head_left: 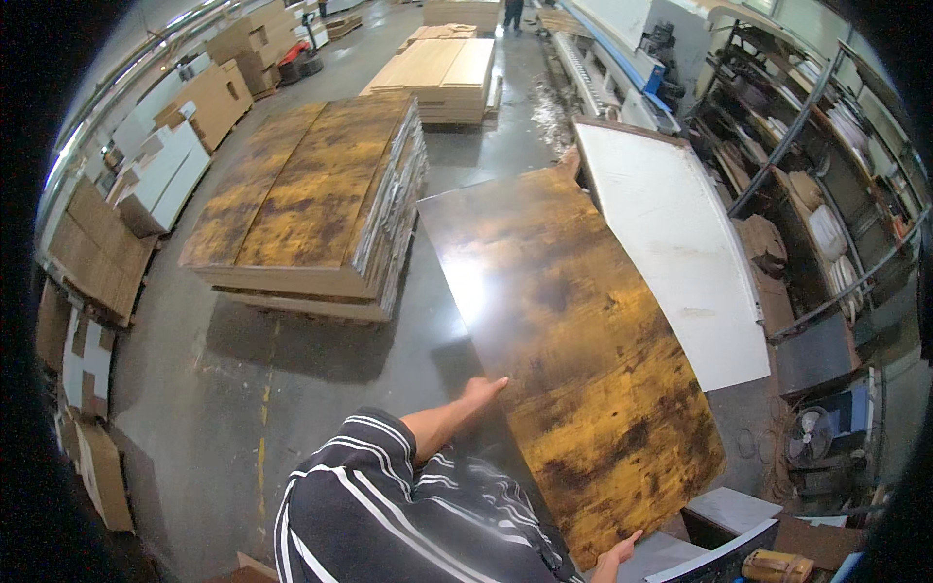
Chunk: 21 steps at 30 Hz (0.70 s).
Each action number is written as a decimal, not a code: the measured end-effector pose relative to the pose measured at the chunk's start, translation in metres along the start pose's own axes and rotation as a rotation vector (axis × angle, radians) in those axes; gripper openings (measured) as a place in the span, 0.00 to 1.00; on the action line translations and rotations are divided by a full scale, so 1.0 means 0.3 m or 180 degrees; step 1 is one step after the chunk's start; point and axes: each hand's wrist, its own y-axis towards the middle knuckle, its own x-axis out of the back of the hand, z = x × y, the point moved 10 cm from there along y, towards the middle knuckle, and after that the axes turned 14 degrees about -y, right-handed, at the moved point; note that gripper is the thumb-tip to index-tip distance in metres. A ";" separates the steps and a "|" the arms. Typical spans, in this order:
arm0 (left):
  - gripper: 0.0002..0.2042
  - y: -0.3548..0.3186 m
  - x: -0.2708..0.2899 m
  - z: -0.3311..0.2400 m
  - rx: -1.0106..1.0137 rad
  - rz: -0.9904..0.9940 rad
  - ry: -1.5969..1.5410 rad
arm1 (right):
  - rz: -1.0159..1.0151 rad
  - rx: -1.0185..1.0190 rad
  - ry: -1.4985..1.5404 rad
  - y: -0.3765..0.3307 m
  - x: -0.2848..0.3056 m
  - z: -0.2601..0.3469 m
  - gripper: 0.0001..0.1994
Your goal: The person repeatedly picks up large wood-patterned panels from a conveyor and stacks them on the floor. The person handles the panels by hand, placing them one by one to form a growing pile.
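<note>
2 hands [617, 557] holding 1 brn panel [583, 330]; 1 brn stack [311, 189] sitting L of L fingers [497, 385]; 1 wht sheet [675, 248], 1 fan [809, 433] sitting R of R fingers.

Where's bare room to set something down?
Free: the white surface, right of the held brown panel; grey floor between the panel stack and the boards along the left. Crowded: the loaded shelving at right, and the lower right around the fan.
</note>
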 end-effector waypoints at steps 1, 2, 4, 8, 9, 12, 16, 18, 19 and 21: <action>0.26 -0.013 0.057 0.018 0.0010 -0.0200 0.0141 | 0.0162 0.0073 0.0157 -0.051 0.019 0.037 0.43; 0.24 -0.011 0.091 0.024 -0.0123 -0.0199 -0.0061 | 0.0341 0.0150 0.0325 -0.095 0.017 0.078 0.43; 0.24 0.007 0.180 0.066 -0.0089 -0.0383 -0.0461 | 0.0558 0.0521 0.0164 -0.139 -0.001 0.171 0.41; 0.23 0.011 0.368 0.108 -0.0195 -0.0834 -0.0605 | -0.0046 0.0824 0.0582 -0.159 -0.129 0.328 0.36; 0.24 0.001 0.413 0.111 -0.0220 -0.0963 -0.0896 | -0.0063 0.1027 0.0595 -0.169 -0.170 0.377 0.36; 0.24 -0.083 0.590 0.126 -0.0068 -0.1242 -0.0534 | -0.0060 0.1340 0.0466 -0.213 -0.219 0.468 0.34; 0.28 -0.061 0.777 0.214 0.0139 -0.1446 -0.1065 | 0.0274 0.1835 0.0432 -0.393 -0.227 0.643 0.33; 0.28 -0.039 0.880 0.255 0.0264 -0.1593 -0.1150 | 0.0400 0.1923 0.0374 -0.525 -0.216 0.682 0.33; 0.28 -0.025 0.905 0.276 0.0423 -0.1627 -0.1193 | 0.0450 0.1867 0.0336 -0.591 -0.217 0.690 0.33; 0.36 0.018 0.989 0.299 0.0865 -0.1211 -0.1031 | 0.0556 0.1706 0.0163 -0.728 -0.208 0.682 0.33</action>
